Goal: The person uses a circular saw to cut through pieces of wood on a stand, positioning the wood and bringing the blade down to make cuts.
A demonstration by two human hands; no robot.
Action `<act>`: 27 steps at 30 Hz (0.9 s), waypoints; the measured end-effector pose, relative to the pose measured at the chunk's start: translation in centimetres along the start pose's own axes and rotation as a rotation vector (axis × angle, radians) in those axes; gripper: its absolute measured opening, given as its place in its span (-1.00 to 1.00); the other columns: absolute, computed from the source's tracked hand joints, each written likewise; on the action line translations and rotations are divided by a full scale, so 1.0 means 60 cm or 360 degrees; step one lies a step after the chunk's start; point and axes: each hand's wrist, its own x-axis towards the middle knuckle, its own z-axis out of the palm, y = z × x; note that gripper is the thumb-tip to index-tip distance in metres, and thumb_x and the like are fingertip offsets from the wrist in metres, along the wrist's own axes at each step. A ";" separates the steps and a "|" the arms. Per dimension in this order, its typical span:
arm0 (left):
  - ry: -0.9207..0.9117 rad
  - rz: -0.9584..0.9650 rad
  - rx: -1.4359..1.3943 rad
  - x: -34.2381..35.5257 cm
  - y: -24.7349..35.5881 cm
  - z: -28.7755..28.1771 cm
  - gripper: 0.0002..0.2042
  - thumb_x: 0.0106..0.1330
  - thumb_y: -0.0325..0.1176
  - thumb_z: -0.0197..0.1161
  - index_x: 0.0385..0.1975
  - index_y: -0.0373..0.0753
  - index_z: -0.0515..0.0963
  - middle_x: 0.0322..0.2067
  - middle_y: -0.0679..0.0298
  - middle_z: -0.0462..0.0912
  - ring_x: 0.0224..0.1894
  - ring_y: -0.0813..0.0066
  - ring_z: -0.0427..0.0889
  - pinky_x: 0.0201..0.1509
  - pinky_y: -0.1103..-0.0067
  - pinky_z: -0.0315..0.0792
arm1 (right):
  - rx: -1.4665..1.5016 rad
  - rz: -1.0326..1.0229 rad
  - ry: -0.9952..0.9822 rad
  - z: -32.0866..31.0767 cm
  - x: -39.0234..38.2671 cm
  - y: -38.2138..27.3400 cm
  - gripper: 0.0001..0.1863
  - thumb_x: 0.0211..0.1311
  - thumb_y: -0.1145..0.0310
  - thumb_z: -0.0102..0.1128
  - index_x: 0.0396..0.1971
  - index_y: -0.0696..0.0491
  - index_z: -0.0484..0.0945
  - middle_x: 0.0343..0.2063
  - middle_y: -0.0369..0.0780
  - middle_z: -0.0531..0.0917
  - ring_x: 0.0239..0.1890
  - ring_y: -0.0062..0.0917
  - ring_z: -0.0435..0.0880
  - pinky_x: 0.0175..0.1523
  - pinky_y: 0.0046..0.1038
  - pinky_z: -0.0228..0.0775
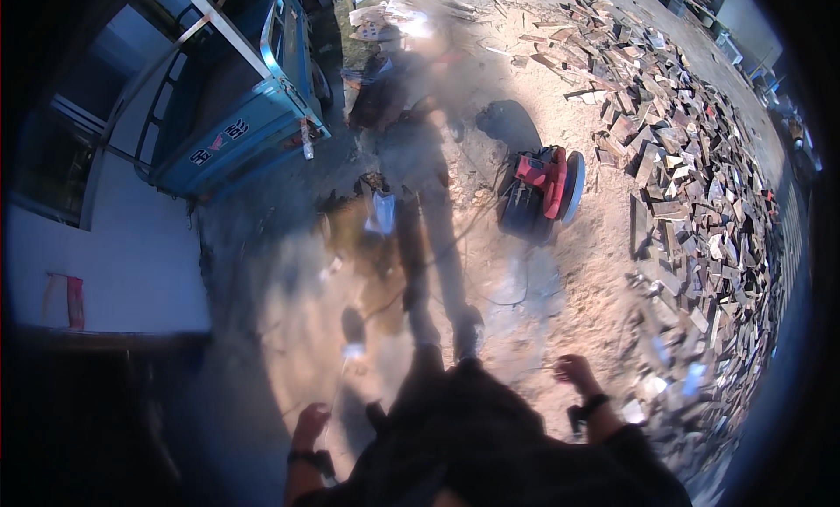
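My left hand [312, 419] is low at the left of my body, fingers curled on what looks like a thin pale cord. My right hand [576, 371] is out to the right, fingers curled round what looks like a thin cord. A red machine [547, 179] with a large grey disc and a dark base stands on the sawdust-covered ground ahead, its cable [516, 301] looping across the ground. My long shadow stretches forward between my hands. A small pale bag or sheet [379, 211] lies left of the shadow.
A wide heap of wood offcuts [700, 227] runs along the right. At the upper left stand a teal cargo vehicle [236, 139] and a white wall [122, 262] with a dark window opening. Debris [394, 17] lies at the far end.
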 end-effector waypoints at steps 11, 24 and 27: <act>-0.0060 0.0166 0.0161 0.120 0.011 -0.043 -0.71 0.02 -0.32 0.28 -0.25 -0.26 0.50 -0.53 0.13 0.58 -0.49 0.36 0.56 -0.36 0.49 0.46 | 0.0190 -0.0077 0.0203 0.024 -0.040 -0.061 -0.62 0.04 0.51 0.08 -0.08 0.23 0.38 -0.45 -0.10 0.58 -0.52 -0.42 0.60 -0.43 -0.45 0.50; 0.0090 0.0432 0.0228 0.283 -0.038 -0.188 -0.74 0.03 -0.38 0.25 -0.25 -0.25 0.50 -0.69 0.24 0.48 -0.62 0.48 0.47 -0.49 0.57 0.41 | 0.0324 -0.0045 0.0229 0.207 -0.041 -0.151 -0.60 0.06 0.51 0.04 -0.04 0.23 0.36 -0.40 -0.08 0.58 -0.49 -0.42 0.61 -0.44 -0.47 0.49; 0.0043 0.0302 0.0073 0.307 0.027 -0.220 -0.76 0.05 -0.39 0.24 -0.26 -0.26 0.50 -0.70 0.26 0.47 -0.63 0.50 0.47 -0.50 0.57 0.40 | 0.0346 0.0017 0.0224 0.215 -0.032 -0.154 -0.60 0.07 0.50 0.03 -0.03 0.23 0.34 -0.41 -0.08 0.58 -0.49 -0.42 0.61 -0.43 -0.45 0.50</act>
